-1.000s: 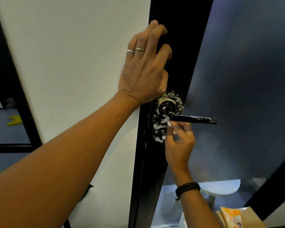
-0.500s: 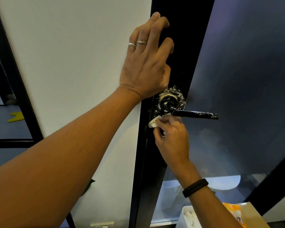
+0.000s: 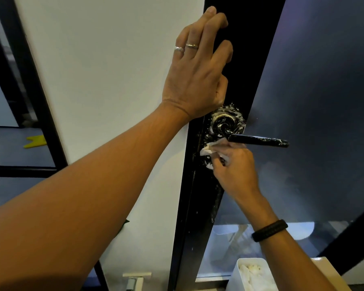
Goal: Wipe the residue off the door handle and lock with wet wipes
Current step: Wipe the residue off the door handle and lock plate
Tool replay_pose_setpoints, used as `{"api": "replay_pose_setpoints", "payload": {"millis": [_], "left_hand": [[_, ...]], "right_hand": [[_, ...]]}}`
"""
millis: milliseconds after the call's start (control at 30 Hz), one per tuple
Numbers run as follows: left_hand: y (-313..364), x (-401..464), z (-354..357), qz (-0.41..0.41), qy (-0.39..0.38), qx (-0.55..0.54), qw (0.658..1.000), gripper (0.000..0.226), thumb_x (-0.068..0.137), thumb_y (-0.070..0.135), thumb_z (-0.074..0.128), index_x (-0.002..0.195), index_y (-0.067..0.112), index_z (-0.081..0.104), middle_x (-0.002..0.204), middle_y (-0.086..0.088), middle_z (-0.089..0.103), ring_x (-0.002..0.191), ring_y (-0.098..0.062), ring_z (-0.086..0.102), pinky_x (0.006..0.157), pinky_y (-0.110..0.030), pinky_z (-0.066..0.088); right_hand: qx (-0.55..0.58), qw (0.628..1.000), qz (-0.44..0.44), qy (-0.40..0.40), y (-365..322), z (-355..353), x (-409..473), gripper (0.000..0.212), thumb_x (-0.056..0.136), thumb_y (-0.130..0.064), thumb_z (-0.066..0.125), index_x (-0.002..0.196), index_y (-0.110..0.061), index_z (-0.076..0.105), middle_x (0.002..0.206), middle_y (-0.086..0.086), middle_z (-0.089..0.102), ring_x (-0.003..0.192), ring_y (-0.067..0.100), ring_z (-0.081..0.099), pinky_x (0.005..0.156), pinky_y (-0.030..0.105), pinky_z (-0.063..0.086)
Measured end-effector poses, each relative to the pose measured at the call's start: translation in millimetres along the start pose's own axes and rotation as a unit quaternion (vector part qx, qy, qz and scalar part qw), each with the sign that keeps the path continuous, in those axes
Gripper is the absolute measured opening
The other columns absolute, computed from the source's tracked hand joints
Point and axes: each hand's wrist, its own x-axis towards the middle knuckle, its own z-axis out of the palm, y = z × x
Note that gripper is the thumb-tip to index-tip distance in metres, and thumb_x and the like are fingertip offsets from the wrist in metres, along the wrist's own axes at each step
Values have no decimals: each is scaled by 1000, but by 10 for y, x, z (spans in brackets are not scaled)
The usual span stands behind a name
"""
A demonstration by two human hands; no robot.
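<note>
Two hands: we see both on the dark door, left hand (image 3: 198,80) above, right hand (image 3: 233,171) below.
Left hand: its fingers lie nearly straight against the black door frame (image 3: 237,59), holding nothing; two rings (image 3: 186,47) sit on its fingers.
Right hand: we see its fingers curled round a crumpled white wet wipe (image 3: 210,150), pressed to the frame.
Door handle: the black lever (image 3: 259,140) runs just above the right hand, streaked with white residue; its round rosette (image 3: 226,122) sits just below the left hand's heel, smeared white.
Lock: we cannot make it out behind the right hand and wipe.
Wrist: a black band (image 3: 269,230) circles the right wrist.
Below the right forearm: a white container (image 3: 240,274) holding white wads.
</note>
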Motion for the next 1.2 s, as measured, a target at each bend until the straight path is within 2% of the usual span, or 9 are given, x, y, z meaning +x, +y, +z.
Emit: {"api": "replay_pose_setpoints", "payload": {"millis": [233, 333, 433, 600, 733, 833, 967, 1100, 1200], "left_hand": [[-8, 3, -15, 0, -3, 5, 1000, 34, 77, 22, 59, 108, 13, 71, 144, -20, 61, 144, -43, 51, 116, -49, 41], [1, -2, -19, -1, -4, 3, 1000, 33, 78, 23, 59, 107, 14, 71, 144, -20, 62, 144, -43, 51, 115, -49, 42], [3, -4, -16, -4, -8, 3, 1000, 33, 80, 25, 57, 108, 14, 72, 145, -20, 61, 143, -44, 51, 114, -49, 43], [-3, -8, -16, -3, -14, 13, 1000, 33, 80, 26, 58, 108, 16, 71, 146, -19, 61, 143, -44, 51, 114, -47, 41], [-2, -8, -4, 2, -7, 16, 1000, 32, 80, 25, 58, 107, 15, 72, 145, -20, 61, 143, -44, 51, 115, -49, 41], [-7, -4, -4, -3, -11, 16, 1000, 32, 79, 24, 57, 107, 14, 71, 146, -20, 60, 144, -44, 50, 117, -50, 42], [-3, -4, 4, -2, -8, 12, 1000, 33, 80, 26, 58, 108, 15, 72, 146, -20, 61, 144, -44, 51, 115, -50, 42], [-5, -8, 9, -2, -11, 16, 1000, 35, 81, 28, 57, 110, 15, 72, 146, -20, 61, 143, -44, 51, 115, -49, 42], [-4, -16, 13, -4, -11, 20, 1000, 36, 80, 27, 57, 110, 14, 72, 146, -20, 60, 143, -44, 51, 115, -50, 42]], "right_hand": [[90, 986, 140, 21, 261, -236, -57, 13, 98, -21, 72, 106, -17, 81, 88, -6, 78, 83, 14, 76, 75, 39, 63], [98, 994, 37, 26, 150, -250, -189, 13, 96, -20, 74, 106, -15, 82, 102, -4, 74, 92, 6, 70, 83, 25, 59], [-1, 997, -77, 1, 71, -194, -289, 17, 93, -10, 77, 108, -13, 82, 109, -1, 73, 97, 8, 68, 92, 15, 54], [-29, 995, -73, 63, 253, -219, -426, 17, 89, 1, 77, 106, -3, 80, 99, 8, 75, 85, 16, 70, 87, 1, 47], [2, 991, -74, 108, 262, -244, -426, 18, 92, -2, 75, 111, -3, 78, 105, 8, 74, 93, 12, 68, 90, 7, 49], [6, 992, -111, 55, 176, -148, -341, 17, 93, -2, 75, 109, -5, 79, 107, 5, 73, 95, 9, 67, 91, 10, 51], [134, 982, 74, 107, 366, -19, -313, 14, 98, -21, 74, 109, -16, 79, 96, -5, 74, 86, 11, 71, 75, 38, 62], [150, 974, 81, 151, 362, 139, -355, 17, 96, -13, 74, 113, -11, 78, 103, -5, 69, 95, 6, 68, 83, 21, 59], [147, 969, 98, 172, 302, 334, -460, 13, 99, -13, 70, 110, -11, 77, 98, 0, 68, 88, 5, 65, 76, 14, 54]]}}
